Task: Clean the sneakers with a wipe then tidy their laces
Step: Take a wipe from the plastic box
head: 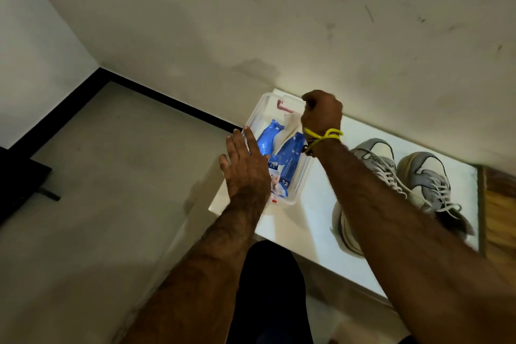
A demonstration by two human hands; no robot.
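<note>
Dim plaster wall and grey floor frame a white counter point(315, 204) pushed against the wall, lit brighter than the rest of the room. On it sits a clear plastic box point(300, 176) holding a blue pack of wipes point(290, 156). The left hand point(245, 165) lies flat with straight, released fingers point(250, 139) pressing on the box's near rim, seemingly to steady it. The right hand point(321, 112), a yellow cord point(324, 135) tied round its wrist, is clenched above the far end of the box, and a white wipe point(291, 123) trails down from under its fingers into the pack; the pinch itself is hidden behind the knuckles, so the grasp is a judgement from the sheet's line. Both grey sneakers point(430, 181) stand well to the right of those fingers, side by side on the counter, laces point(391, 176) loose and partly covered by the right forearm.

The step in hand looks like drawing out a single wipe. Risks from here: the sheet may drag a second one, or the whole pack, up with it if the pull is fast; the light box could tip or slide off the counter's left edge, which lies just under the left fingers, should that hand lift early; and the right forearm, passing low over the nearer sneaker, could knock it when swinging back.
</note>
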